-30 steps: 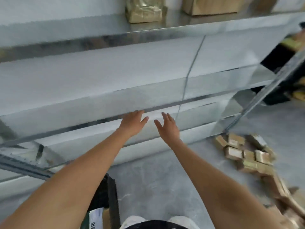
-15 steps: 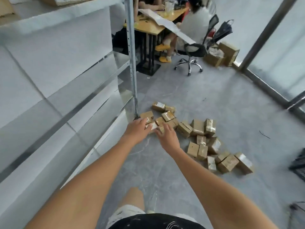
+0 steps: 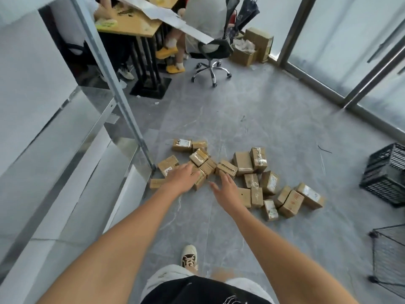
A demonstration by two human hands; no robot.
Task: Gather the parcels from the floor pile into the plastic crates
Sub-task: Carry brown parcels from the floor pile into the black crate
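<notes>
A pile of several small brown cardboard parcels point(image 3: 243, 165) lies scattered on the grey floor ahead of me. My left hand point(image 3: 183, 178) is stretched out in front, fingers straight, over the left end of the pile. My right hand point(image 3: 225, 189) reaches forward beside it with fingers spread, above the middle parcels. Neither hand holds anything. A black plastic crate point(image 3: 388, 172) stands at the right edge of the view, well right of the pile.
A metal shelf rack point(image 3: 114, 88) runs along my left; its post foot stands by the pile. A wire basket point(image 3: 390, 255) sits at lower right. Beyond are a desk point(image 3: 135, 25), an office chair point(image 3: 210, 51) with seated people, larger cartons point(image 3: 252, 47) and glass doors point(image 3: 350, 51).
My view swung from the shelf rack to the floor pile, which now looks closer. Both arms stay stretched forward and empty, now over the parcels. The crate came into view.
</notes>
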